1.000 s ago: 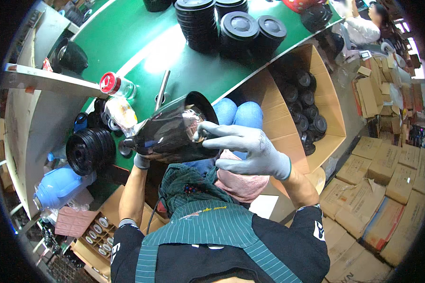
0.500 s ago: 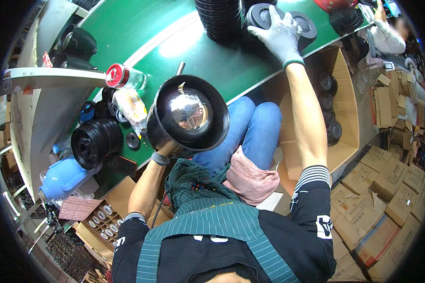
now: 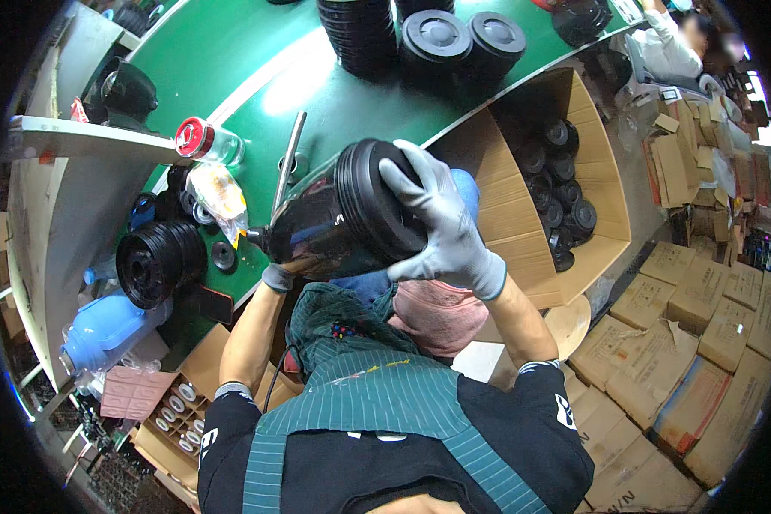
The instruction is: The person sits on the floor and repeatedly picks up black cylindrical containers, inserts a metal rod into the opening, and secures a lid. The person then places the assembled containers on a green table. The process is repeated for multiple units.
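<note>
A glossy black, tapering shell (image 3: 313,218) lies tilted on its side above my lap, its small spout pointing left. My left hand (image 3: 277,277), in a grey glove, holds it from beneath; its fingers are mostly hidden behind the shell. Over the wide end sits a ribbed black round cap (image 3: 377,197). My right hand (image 3: 444,218), also gloved, is wrapped round the cap with the fingers spread over its face and rim. Just behind the shell, a metal rod (image 3: 289,154) stands up from the bench.
Stacks of black discs (image 3: 437,36) stand on the green bench (image 3: 257,128). An open carton (image 3: 604,154) with black round parts is at the right. At the left are a red-lidded jar (image 3: 207,141), a black ribbed stack (image 3: 158,257) and a blue jug (image 3: 111,325). Closed cartons (image 3: 694,300) cover the floor at right.
My right hand has come back from the disc stacks to the shell and is now on the cap. The shell has turned from opening upward to opening rightward, with the cap over it.
</note>
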Action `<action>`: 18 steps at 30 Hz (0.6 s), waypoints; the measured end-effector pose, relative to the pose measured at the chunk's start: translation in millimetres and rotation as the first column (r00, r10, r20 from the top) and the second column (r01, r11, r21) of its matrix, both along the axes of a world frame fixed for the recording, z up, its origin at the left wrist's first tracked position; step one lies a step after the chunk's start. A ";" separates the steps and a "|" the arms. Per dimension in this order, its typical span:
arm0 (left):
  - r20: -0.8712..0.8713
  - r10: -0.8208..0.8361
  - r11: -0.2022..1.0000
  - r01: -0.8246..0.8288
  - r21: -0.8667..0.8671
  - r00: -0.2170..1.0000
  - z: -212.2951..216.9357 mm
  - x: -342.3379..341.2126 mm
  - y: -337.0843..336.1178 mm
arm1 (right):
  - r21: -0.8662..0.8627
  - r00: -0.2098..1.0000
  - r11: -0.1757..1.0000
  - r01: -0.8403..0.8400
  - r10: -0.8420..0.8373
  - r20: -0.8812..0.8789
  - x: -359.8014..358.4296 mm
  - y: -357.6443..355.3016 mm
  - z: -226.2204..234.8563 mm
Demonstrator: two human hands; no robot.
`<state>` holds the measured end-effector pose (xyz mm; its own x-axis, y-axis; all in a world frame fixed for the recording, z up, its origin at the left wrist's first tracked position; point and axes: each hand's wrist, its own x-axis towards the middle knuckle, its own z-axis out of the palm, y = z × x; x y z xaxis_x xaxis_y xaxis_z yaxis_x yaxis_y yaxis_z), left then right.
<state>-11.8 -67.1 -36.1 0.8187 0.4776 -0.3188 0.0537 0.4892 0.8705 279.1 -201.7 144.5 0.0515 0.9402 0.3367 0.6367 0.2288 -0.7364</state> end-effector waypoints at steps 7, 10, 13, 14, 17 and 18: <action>-0.047 -0.228 0.807 0.215 0.551 0.973 13.0 -6.9 -2.8 | 0.129 0.995 0.989 -0.070 0.059 0.085 -15.0 -37.1 1.1; 0.057 -0.105 0.951 0.083 0.298 0.993 -0.7 -30.5 2.1 | 0.098 0.999 0.994 0.044 -0.041 -0.032 -24.5 -44.1 -7.7; 0.102 0.180 0.972 -0.193 0.132 0.978 3.6 -52.1 12.4 | -0.010 0.936 0.990 0.144 -0.140 -0.323 -37.7 -52.9 -17.0; 0.081 0.189 0.896 -0.206 0.393 0.979 42.8 -29.3 15.2 | -0.077 0.909 0.984 0.161 -0.178 -0.378 -39.5 -58.0 -16.7; 0.073 0.245 0.315 -0.151 0.937 0.967 142.8 -4.5 10.2 | -0.205 0.857 0.969 0.140 -0.222 -0.464 -40.0 -69.4 -17.7; 0.132 0.242 0.146 -0.171 0.974 0.961 150.6 -5.7 7.4 | -0.269 0.823 0.959 0.084 -0.219 -0.524 -38.2 -75.8 -19.0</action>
